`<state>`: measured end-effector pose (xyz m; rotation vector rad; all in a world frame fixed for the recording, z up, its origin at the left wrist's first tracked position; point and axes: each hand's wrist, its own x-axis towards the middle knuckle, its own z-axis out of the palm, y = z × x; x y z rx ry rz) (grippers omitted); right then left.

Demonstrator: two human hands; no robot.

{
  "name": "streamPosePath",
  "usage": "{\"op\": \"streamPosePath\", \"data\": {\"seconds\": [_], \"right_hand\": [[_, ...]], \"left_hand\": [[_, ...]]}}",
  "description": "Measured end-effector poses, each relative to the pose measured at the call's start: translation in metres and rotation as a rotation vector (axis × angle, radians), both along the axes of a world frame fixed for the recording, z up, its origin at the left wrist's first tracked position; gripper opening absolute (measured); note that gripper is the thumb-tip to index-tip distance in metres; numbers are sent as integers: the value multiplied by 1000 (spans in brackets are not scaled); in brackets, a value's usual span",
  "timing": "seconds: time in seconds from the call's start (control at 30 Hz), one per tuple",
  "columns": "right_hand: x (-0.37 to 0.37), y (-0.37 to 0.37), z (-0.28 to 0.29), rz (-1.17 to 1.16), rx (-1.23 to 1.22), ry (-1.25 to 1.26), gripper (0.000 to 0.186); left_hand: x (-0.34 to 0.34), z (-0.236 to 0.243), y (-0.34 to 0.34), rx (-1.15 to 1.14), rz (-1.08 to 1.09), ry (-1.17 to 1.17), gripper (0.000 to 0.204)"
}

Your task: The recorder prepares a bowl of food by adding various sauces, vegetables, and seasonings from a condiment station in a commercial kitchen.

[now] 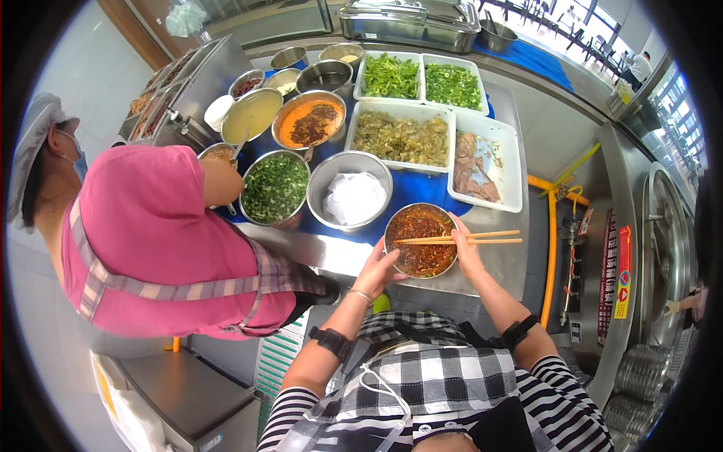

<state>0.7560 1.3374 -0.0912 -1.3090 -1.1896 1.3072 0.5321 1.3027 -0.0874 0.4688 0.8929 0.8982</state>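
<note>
A round metal bowl [395, 215] of dark red, oily sauce with small bits in it is held over the front edge of the metal counter. My left hand [376, 273] grips its lower left side, thumb by the rim. On the other side, my right hand [468, 248] steadies the rim and keeps a pair of wooden chopsticks [493, 241] against it. The chopsticks lie across the bowl, their tips at the sauce. Just behind stands a steel pot [382, 170] with white sheets or bags inside.
A person in pink [158, 226] stands close on my left, one arm over the counter. Beyond are pots of chopped greens [275, 187] and orange-red sauce [309, 123]. White tubs hold pickled greens [399, 139], herbs [388, 75] and sliced meat [474, 166]. Yellow pipes [552, 256] run on the right.
</note>
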Motion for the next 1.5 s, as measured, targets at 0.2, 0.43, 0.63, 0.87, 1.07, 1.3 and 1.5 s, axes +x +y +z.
{"op": "streamPosePath", "data": {"seconds": [0.2, 0.43, 0.63, 0.87, 1.07, 1.3, 1.5], "right_hand": [[-6, 11, 9, -87, 24, -56, 35], [-11, -10, 33, 30, 152, -363, 25], [-3, -11, 25, 27, 161, -306, 21], [-5, -14, 26, 75, 140, -275, 18], [-3, -11, 21, 107, 141, -278, 18], [-3, -7, 25, 97, 84, -242, 19], [-9, -6, 37, 128, 83, -189, 19]], "left_hand": [[-7, -16, 19, 15, 58, 88, 60], [-20, 2, 13, -30, 209, 155, 54], [-115, 46, 48, 641, 363, 1345, 8], [-198, 28, 140, 219, -164, 1766, 29], [-225, -3, 162, 249, -99, 1529, 40], [-240, 12, 139, 39, 664, 448, 29], [-245, 41, 117, -8, 563, 168, 20]]}}
